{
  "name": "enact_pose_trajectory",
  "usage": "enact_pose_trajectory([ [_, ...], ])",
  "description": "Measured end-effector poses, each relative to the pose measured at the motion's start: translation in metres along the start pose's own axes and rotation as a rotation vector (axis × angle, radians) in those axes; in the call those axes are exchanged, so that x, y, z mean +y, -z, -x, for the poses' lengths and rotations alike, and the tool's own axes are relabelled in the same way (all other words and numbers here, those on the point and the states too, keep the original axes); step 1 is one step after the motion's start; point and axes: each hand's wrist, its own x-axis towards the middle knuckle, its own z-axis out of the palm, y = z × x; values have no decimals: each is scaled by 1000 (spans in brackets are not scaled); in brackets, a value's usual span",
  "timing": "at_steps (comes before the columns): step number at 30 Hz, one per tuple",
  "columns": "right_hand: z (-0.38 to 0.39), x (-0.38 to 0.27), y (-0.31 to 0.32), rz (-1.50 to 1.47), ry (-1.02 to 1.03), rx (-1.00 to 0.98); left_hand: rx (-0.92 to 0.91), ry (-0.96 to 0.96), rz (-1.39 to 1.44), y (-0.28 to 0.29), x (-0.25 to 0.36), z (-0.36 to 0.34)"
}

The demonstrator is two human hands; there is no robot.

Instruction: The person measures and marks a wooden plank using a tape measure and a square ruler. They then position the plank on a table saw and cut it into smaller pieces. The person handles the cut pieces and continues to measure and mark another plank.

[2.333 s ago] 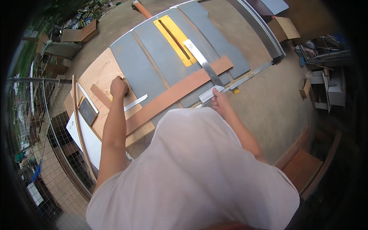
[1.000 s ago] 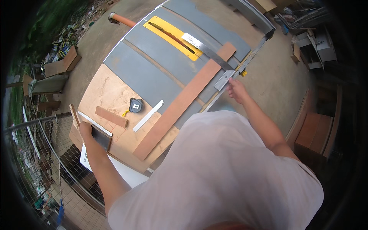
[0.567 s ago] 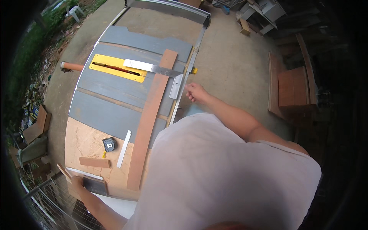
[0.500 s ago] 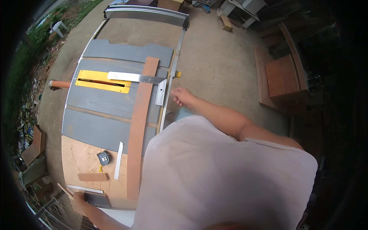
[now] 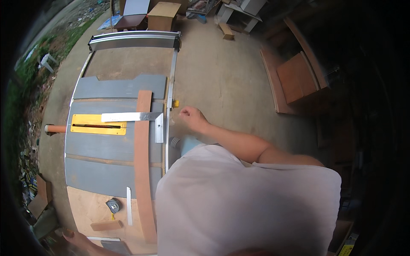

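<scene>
My right hand (image 5: 193, 118) hovers in a loose fist just off the right edge of the table saw (image 5: 94, 147), with nothing visible in it. Nearest to it, a metal try square (image 5: 159, 128) lies across a long reddish-brown board (image 5: 142, 166) on the saw. The square's blade reaches over the yellow insert plate (image 5: 98, 131), where a saw blade shows in the slot. At the lower left, my left hand (image 5: 77, 240) is beyond the wooden surface's near-left corner. Its fingers are smeared, and whether they hold anything is unclear. A dark flat block (image 5: 115, 246) lies close by.
On the wooden surface sit a tape measure (image 5: 113, 205), a small wood strip (image 5: 106, 225) and a white strip (image 5: 129, 206). A metal fence rail (image 5: 134, 40) spans the far end. Brown panels (image 5: 297, 77) stand at the right, and a cardboard box (image 5: 163, 16) stands beyond the rail.
The view has shifted, so the saw appears lower and further left. My left hand has moved away from the dark block, outward past the corner. My right hand stays loosely curled.
</scene>
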Motion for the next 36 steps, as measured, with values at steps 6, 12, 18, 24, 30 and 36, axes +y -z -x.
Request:
enact_pose_trajectory([
  [6,-13,-117,-48,-218,274,-592,-487,46,1065,-29,316,142],
  [12,-28,-114,-75,-517,261,-676,-613,-257,1019,-97,519,264],
  [18,-95,-72,-34,-395,192,-700,-639,-487,712,-124,553,269],
  [24,-155,-20,-35,193,129,-816,-608,-229,14,-184,523,285],
  [30,-159,-21,-54,307,292,-945,-507,-313,17,-201,523,296],
  [36,-176,-3,-54,295,234,-940,-538,-319,70,-208,543,293],
])
